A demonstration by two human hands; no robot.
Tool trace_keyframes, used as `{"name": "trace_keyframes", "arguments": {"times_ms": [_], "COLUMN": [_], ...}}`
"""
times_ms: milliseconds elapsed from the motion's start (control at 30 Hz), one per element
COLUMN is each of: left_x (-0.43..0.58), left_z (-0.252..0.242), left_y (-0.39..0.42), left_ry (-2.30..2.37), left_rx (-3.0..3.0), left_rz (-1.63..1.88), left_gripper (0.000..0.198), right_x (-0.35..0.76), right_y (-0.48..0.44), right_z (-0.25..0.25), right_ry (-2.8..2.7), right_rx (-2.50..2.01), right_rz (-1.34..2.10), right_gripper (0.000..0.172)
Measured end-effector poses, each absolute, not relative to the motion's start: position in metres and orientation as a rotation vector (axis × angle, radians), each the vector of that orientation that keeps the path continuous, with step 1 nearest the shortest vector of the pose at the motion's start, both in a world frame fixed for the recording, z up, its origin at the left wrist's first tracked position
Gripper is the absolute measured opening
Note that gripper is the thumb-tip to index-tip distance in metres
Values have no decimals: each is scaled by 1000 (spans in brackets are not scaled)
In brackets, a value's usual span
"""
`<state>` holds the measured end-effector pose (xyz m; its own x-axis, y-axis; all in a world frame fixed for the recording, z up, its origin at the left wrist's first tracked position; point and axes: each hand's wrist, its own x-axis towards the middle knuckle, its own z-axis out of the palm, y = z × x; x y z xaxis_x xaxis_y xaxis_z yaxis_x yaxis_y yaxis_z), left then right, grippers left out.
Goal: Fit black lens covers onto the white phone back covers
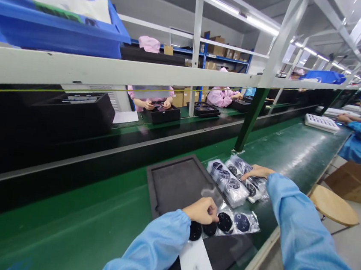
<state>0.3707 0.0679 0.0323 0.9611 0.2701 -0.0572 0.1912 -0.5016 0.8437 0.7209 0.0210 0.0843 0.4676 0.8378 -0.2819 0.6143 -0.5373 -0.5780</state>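
My left hand (203, 210) is closed, its thumb and forefinger pinching the edge of a clear plastic packet (236, 221) that holds a row of several round black discs. Under this packet a white rounded plate (196, 267) lies on a dark sheet or pad (227, 258). Further right, my right hand (257, 172) reaches over a stack of similar disc packets (254, 190), fingers stretched out and touching its top; the fingertips are partly hard to make out. Beside it lies another packet stack (228, 183). A black foam tray (178, 180) sits left of the stacks.
A green bench (95, 212) runs away to the right, with a green post (249, 121) behind the packets. Overhead crosses a white rail (119, 75) bearing a blue bin (56, 27). Co-workers sit across and at right. A wooden stool (332, 204) stands at right.
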Motion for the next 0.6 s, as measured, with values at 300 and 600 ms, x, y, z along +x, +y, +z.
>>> {"name": "trace_keyframes", "arguments": {"times_ms": [300, 600], "left_x": [366, 336], "left_z": [46, 89], "left_y": [77, 79], "left_ry": [363, 376], "left_rx": [1791, 1569], "left_rz": [156, 271], "left_gripper": [30, 31], "right_x": [719, 734], "right_y": [-12, -2], "right_z": [60, 62], "right_ry": [-1286, -1135], "right_rx": [-2594, -2758], "right_rz": [283, 280], "right_gripper": [73, 76]}}
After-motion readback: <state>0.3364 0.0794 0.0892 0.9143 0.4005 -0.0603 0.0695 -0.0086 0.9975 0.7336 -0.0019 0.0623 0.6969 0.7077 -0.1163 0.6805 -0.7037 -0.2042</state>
